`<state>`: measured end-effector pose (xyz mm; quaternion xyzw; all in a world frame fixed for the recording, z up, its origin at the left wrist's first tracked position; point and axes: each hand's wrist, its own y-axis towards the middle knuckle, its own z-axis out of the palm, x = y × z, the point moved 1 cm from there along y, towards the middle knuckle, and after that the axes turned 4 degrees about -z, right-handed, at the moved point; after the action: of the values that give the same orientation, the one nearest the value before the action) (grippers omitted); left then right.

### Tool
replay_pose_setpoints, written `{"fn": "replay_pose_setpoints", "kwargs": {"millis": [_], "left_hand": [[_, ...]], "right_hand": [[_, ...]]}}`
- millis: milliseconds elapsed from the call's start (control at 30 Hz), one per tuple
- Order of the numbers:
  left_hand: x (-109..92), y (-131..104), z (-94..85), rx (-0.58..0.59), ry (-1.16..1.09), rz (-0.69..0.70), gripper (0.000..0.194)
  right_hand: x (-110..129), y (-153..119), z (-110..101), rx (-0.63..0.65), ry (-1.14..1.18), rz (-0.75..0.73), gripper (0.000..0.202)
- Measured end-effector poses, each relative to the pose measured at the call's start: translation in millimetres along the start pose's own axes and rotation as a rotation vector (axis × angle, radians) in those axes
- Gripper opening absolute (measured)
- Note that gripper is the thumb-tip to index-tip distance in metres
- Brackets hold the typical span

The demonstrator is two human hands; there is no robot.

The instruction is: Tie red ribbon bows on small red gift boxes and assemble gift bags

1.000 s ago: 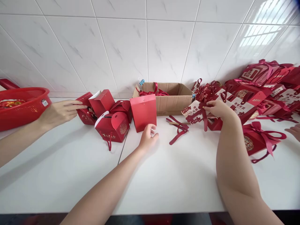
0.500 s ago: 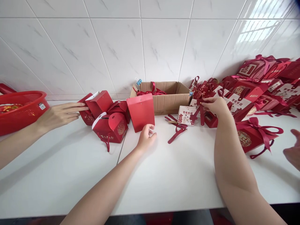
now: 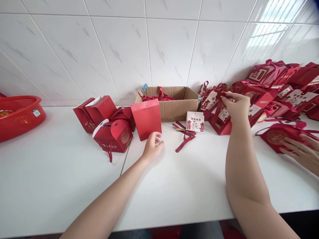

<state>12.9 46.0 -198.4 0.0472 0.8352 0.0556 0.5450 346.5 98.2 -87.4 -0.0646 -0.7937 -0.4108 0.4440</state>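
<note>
Now, unlike before, a co-worker's hand [image 3: 302, 151] touches the ribboned box [image 3: 275, 135] at far right. The right hand [image 3: 236, 102] pinches a dark-red strap [image 3: 219, 105]. The left hand [image 3: 152, 147], partly open, fingers curled, is at the lower corner of the upright red box [image 3: 146, 119] on the counter [image 3: 174, 189]; contact is unclear.

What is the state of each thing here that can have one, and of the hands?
Cardboard box: open-topped, ribbons inside.
Red basket: open-topped.
Tall red box: standing upright.
Rope-handled box: standing, rope drooping.
Loose straps: lying crossed.
Blue clips: clamped on cardboard box.
Left hand: fingers loosely curled.
Right hand: pinching a strap.
</note>
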Motion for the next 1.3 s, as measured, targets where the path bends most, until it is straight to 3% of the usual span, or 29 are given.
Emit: {"fn": "replay_pose_setpoints", "kwargs": {"millis": [100,567,700,833,967,1067,1133,1300], "left_hand": [[-1.1,-0.8,-0.2,-0.001,-0.003,-0.002,0.021],[-0.1,-0.3,-0.5,0.015,0.004,-0.011,0.021],[1.3,0.2,0.5,0.013,0.005,-0.005,0.021],[2.1,-0.3,0.8,0.017,0.008,-0.003,0.021],[0.8,-1.1,0.0,0.013,0.01,-0.003,0.021],[-0.7,-0.9,-0.3,0.007,0.011,0.001,0.022],[-1.5,-0.4,-0.2,0.006,0.011,0.005,0.022],[-2.0,0.4,0.2,0.002,0.011,0.006,0.021]], "right_hand": [[10.8,-3.5,-3.8,-0.121,0.072,0.013,0.029],[21.7,-5.3,-7.0,-0.047,0.077,-0.013,0.029],[37.8,-12.5,-1.0,0.063,0.151,-0.017,0.027],[52.6,-24.6,24.8,0.317,0.27,0.037,0.032],[46.2,-25.9,37.3,0.416,-0.077,0.088,0.045],[27.5,-16.2,25.2,0.429,-0.505,0.102,0.047],[14.2,-9.2,14.0,0.515,-0.675,0.144,0.046],[1.7,-5.3,0.8,0.693,-0.668,0.279,0.021]]}}
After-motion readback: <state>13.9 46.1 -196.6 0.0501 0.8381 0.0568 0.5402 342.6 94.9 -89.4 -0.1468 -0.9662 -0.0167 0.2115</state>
